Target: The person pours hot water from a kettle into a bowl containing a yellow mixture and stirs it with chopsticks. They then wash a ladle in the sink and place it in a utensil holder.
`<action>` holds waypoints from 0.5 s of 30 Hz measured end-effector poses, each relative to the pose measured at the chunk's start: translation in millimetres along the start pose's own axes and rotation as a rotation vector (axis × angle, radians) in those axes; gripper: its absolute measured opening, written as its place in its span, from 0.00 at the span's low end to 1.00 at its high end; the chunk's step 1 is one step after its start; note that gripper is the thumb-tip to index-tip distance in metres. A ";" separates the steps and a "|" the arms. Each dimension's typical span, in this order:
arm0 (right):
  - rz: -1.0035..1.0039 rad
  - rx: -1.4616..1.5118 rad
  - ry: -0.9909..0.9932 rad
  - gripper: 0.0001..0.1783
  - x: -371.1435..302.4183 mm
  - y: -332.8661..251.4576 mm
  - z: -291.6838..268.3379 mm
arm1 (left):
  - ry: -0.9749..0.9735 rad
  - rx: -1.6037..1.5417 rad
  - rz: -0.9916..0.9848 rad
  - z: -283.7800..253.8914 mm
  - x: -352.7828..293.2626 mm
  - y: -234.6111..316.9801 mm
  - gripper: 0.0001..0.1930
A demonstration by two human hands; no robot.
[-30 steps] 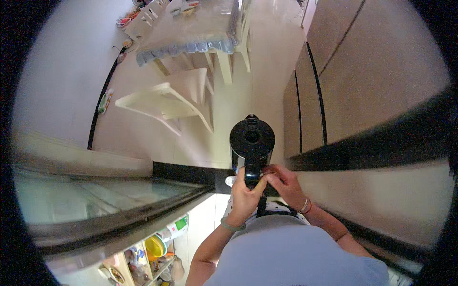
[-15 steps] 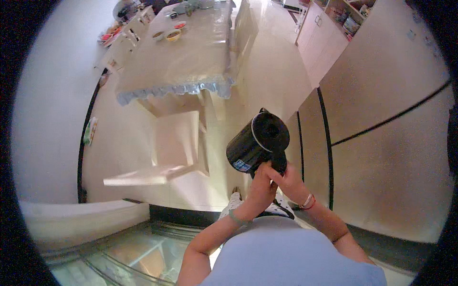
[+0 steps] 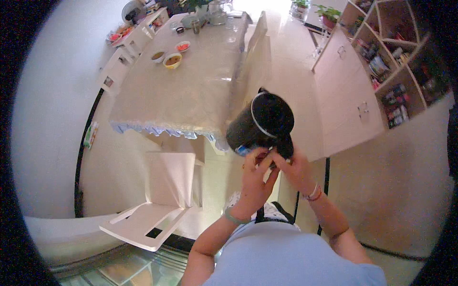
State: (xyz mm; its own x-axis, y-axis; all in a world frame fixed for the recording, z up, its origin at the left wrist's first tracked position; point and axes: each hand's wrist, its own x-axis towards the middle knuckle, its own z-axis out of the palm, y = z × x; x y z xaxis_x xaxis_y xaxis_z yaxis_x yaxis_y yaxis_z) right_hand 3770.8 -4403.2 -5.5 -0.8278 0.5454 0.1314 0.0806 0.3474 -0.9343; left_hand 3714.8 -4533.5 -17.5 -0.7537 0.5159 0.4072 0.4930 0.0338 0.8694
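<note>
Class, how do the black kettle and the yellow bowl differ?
The black kettle is held up; the yellow bowl rests on the table. The kettle is lidded; the bowl is open on top. The kettle is tall; the bowl is shallow. Both look rounded.

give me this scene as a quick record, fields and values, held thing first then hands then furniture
Held: black cylindrical kettle with a pale rim band, lid on, above the floor
Right hand: holding the kettle at its black curved handle
Left hand: fingers bent beside the handle; contact unclear
Table: rectangular, pale cover with blue frilled edge
On table: three small round bowls, among other things
Chair: white, flat-seated, near the table
Right side: pale cabinet with open shelves
</note>
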 end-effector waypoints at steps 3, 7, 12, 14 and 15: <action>0.025 0.124 -0.053 0.17 76.1 6.4 -3.4 | 0.098 -0.200 -0.120 -3.0 52.3 -29.8 0.24; 0.083 0.130 -0.165 0.15 170.0 20.1 -7.3 | 0.277 -0.674 -0.411 -5.7 130.1 -76.8 0.29; 0.168 0.207 -0.296 0.12 285.3 30.5 4.4 | 0.372 -0.831 -0.431 5.8 214.7 -140.7 0.32; 0.223 0.097 -0.344 0.14 324.5 51.1 -2.9 | 0.358 -0.869 -0.435 16.6 248.8 -161.9 0.33; 0.225 0.092 -0.351 0.14 346.4 56.8 -3.2 | 0.355 -0.898 -0.462 20.9 266.6 -171.5 0.33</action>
State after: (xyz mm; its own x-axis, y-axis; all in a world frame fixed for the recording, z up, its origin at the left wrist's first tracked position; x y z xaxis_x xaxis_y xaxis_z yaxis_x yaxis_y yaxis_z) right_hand 3490.4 -4192.2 -12.0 -0.9354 0.3012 -0.1853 0.2442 0.1710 -0.9545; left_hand 3438.4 -4383.9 -63.9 -0.9403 0.3304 -0.0815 -0.2635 -0.5552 0.7888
